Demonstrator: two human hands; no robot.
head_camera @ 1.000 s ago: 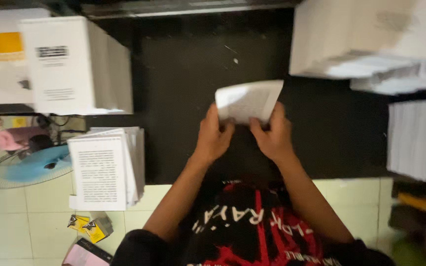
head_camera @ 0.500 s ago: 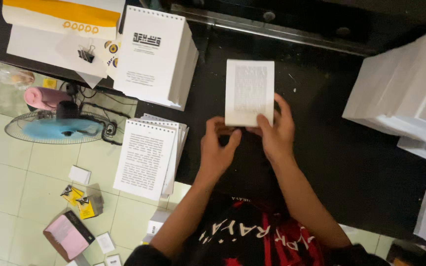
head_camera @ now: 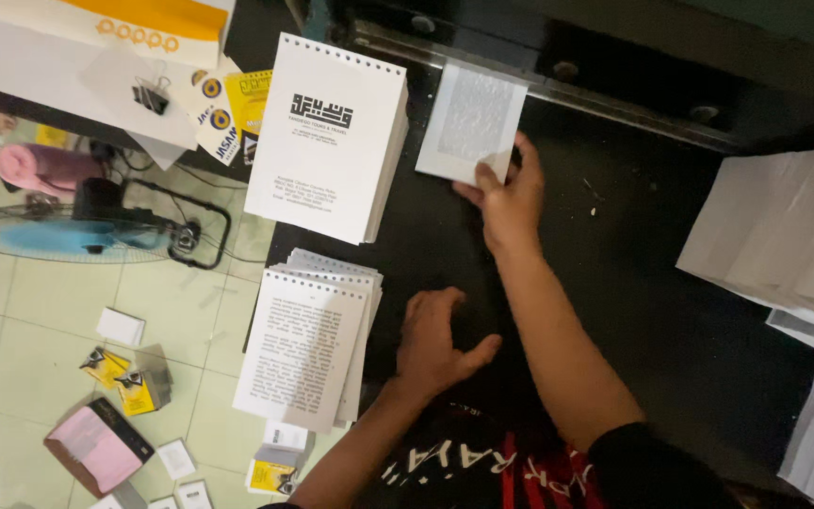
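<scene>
While the left hand (head_camera: 437,341) rests flat and loosely spread on the black table top (head_camera: 633,283) beside a stack of punched printed sheets (head_camera: 303,349), the right hand (head_camera: 506,193) pinches the small white paper stack (head_camera: 471,123) lying near the metal rail (head_camera: 558,85).

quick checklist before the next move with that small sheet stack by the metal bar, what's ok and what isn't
1. Right hand has the small sheet stack: ok, fingers rest on its near corner.
2. Stack squared to the metal bar: not ok, it sits tilted.
3. Stack's far edge touching the bar: cannot tell.
4. Left hand free: ok, it lies flat on the black table, holding nothing.
5. Space beside the stack: not ok on one side, the spiral-punched booklet stack lies close by.
6. White paper piles out of the way: ok, they sit apart.
</scene>
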